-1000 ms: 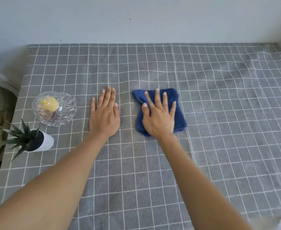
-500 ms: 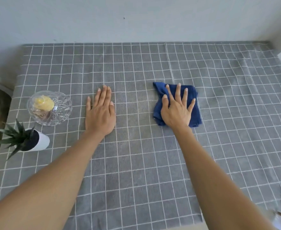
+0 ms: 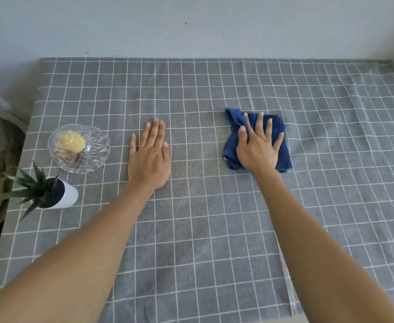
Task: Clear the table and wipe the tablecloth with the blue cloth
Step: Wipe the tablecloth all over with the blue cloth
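Blue cloth (image 3: 282, 157), crumpled into a rough rectangle, lying flat on the tablecloth (image 3: 214, 229) directly under the right hand (image 3: 259, 150). Right hand spread flat on top, fingers straight and fanned, pressing down rather than gripping; nothing curled round the fabric. Cloth showing past the fingertips on the far side, past the thumb on the inner side and past the little finger on the outer side; long axis roughly front to back, in line with the forearm.

Left hand (image 3: 149, 157) well apart from the cloth, on the inner side of the right hand, palm down on bare tablecloth, fingers straight and held together, holding nothing, apparently steadying the fabric. Right hand clearly the nearer one and the one doing the wiping.

Grey tablecloth with a white grid covering the tabletop; large unwiped-looking stretches beyond and to the outer side of the right hand, so probably room for sweeps in those directions. Some creases on that side, likely to bunch under a hard push.

Beyond the left hand, on its outer side: glass dish (image 3: 98, 157) with a yellow item (image 3: 71, 142) inside, and, nearer the person, a small spiky plant (image 3: 32, 190) in a white pot (image 3: 69, 197). Clearing apparently not finished, wiping under way.
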A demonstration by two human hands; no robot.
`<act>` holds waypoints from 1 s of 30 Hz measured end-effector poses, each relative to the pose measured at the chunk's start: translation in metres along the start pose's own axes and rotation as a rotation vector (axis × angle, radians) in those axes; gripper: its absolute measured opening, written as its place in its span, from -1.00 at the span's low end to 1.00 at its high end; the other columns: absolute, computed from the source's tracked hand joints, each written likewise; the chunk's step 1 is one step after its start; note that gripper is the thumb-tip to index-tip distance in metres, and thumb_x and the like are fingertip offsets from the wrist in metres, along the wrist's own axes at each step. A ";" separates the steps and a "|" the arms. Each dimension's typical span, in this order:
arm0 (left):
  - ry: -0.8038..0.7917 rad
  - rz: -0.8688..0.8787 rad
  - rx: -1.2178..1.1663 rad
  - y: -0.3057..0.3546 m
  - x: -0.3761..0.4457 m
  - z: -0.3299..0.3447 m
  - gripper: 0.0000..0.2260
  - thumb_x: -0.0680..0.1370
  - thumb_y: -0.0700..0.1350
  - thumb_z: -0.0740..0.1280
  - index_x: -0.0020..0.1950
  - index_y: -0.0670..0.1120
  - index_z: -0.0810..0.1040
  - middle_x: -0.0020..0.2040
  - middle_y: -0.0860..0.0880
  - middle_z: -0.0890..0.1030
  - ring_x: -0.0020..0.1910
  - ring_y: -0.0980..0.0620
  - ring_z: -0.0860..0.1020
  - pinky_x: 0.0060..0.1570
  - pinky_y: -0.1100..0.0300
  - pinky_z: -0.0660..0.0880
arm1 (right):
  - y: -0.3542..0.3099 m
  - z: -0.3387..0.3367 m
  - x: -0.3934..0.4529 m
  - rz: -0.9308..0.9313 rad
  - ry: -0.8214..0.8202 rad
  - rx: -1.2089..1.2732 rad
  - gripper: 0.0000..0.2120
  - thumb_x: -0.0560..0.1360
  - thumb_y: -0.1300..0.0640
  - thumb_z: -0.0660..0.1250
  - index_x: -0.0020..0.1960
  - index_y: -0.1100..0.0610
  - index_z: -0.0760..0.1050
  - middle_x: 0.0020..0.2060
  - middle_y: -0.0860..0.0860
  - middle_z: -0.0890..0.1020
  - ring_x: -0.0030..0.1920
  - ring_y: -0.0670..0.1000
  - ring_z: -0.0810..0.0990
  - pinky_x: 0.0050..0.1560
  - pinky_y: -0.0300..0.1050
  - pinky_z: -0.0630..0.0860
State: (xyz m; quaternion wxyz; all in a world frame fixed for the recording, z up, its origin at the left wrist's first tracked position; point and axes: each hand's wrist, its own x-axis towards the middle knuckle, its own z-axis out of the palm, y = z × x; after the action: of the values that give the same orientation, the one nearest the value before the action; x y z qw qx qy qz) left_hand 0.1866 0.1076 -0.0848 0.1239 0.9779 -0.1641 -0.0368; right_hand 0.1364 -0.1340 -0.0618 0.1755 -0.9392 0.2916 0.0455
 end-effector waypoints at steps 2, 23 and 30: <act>-0.001 0.000 0.000 0.000 0.000 0.001 -0.53 0.65 -0.02 -0.16 0.55 -0.02 -0.17 0.56 0.05 -0.16 0.53 0.10 -0.19 0.49 -0.04 -0.24 | -0.011 0.003 -0.005 -0.019 -0.004 0.012 -0.52 0.63 -0.11 -0.16 0.55 -0.17 -0.08 0.56 -0.03 -0.07 0.54 0.03 -0.19 0.46 0.20 -0.32; 0.014 -0.007 0.000 0.002 -0.001 0.000 -0.53 0.65 -0.02 -0.17 0.56 -0.02 -0.17 0.56 0.05 -0.17 0.52 0.12 -0.19 0.50 -0.03 -0.23 | 0.004 -0.007 0.024 -0.067 -0.022 -0.032 -0.52 0.63 -0.09 -0.17 0.55 -0.16 -0.07 0.56 0.00 -0.08 0.54 0.06 -0.16 0.47 0.21 -0.27; 0.028 -0.003 -0.017 0.003 0.000 0.001 -0.53 0.66 -0.04 -0.13 0.56 -0.03 -0.11 0.57 0.06 -0.11 0.53 0.12 -0.13 0.50 -0.02 -0.21 | -0.040 0.024 -0.055 -0.356 -0.066 -0.053 -0.54 0.65 -0.10 -0.15 0.54 -0.21 -0.07 0.56 -0.06 -0.09 0.54 0.00 -0.17 0.48 0.12 -0.28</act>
State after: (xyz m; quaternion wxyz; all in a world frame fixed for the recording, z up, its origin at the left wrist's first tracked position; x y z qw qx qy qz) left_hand 0.1855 0.1051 -0.0847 0.1345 0.9775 -0.1608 -0.0249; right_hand 0.1139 -0.0658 -0.0619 0.1652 -0.9783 0.1135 0.0521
